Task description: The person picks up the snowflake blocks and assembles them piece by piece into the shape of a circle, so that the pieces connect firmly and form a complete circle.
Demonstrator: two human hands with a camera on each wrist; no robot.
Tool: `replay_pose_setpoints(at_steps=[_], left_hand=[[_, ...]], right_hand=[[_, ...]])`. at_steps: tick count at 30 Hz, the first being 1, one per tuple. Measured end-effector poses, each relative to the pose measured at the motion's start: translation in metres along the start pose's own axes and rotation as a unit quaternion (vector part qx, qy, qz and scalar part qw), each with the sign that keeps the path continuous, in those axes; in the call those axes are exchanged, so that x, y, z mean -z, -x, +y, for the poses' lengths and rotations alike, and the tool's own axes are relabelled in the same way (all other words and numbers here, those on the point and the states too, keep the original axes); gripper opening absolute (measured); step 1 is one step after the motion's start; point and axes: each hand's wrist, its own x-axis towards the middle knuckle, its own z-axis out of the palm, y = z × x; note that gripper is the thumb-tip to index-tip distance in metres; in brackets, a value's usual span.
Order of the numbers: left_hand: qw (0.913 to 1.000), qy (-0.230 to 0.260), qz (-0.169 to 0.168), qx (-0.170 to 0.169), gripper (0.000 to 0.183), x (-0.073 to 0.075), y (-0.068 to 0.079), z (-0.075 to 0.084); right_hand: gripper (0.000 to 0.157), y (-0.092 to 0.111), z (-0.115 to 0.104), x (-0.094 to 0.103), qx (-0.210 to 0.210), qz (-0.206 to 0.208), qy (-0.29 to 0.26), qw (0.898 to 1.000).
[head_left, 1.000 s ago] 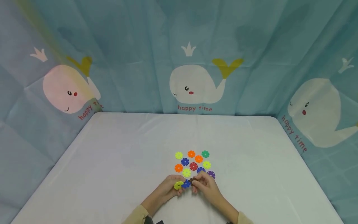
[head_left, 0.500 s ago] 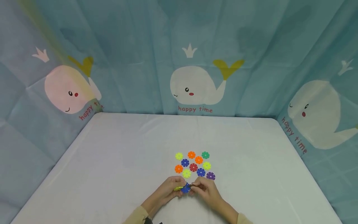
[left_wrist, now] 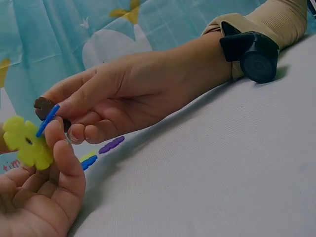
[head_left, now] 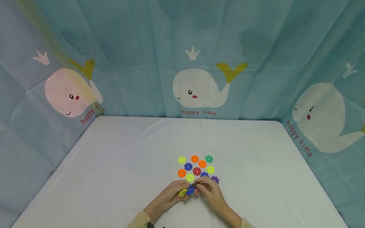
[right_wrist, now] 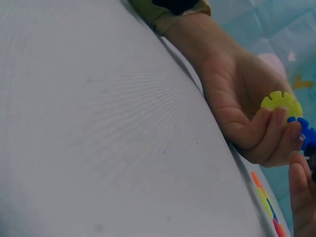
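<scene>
Yellow and blue plastic meet in your left hand (head_left: pixel 172 191), whose curled fingers grip a notched yellow disc (head_left: pixel 182 193) and a blue disc (head_left: pixel 190 190) that look joined, above the near part of the white table (head_left: pixel 128 158). Your right hand (head_left: pixel 210 192) pinches a brown disc (head_left: pixel 195 184) up against the blue disc, on its right; your fingertips cover the contact, so whether the notches have met cannot be told. Pushing with the slots out of line would likely make the brown disc skid sideways or spring from your pinch. Twisting it could work the yellow disc loose too, if that join is shallow. Anything dropped might scatter the loose discs (head_left: pixel 197 171) lying just beyond your hands, and a low sweep rightward could nudge the purple disc (head_left: pixel 215 180) beside your right knuckles.
</scene>
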Motion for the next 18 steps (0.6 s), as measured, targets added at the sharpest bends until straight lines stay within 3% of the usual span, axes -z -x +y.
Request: replay_pose_setpoints(at_steps=[6, 11, 15, 18], left_hand=[[0.9995, -0.011, -0.030, -0.009, 0.011, 0.000, -0.001, 0.000], [0.9983, -0.032, -0.035, -0.034, 0.008, 0.000, -0.001, 0.000], [0.9971, -0.053, -0.002, -0.054, 0.012, 0.000, 0.000, -0.001], [0.9909, -0.101, 0.043, -0.079, 0.020, -0.003, 0.003, 0.000]], right_hand=[[0.013, 0.000, 0.000, 0.003, -0.029, 0.007, -0.006, 1.000], [0.011, -0.006, -0.012, -0.001, -0.018, 0.027, 0.055, 0.998], [0.012, -0.013, -0.021, -0.005, -0.011, 0.028, 0.096, 0.995], [0.011, -0.017, -0.025, -0.007, -0.010, 0.021, 0.117, 0.993]])
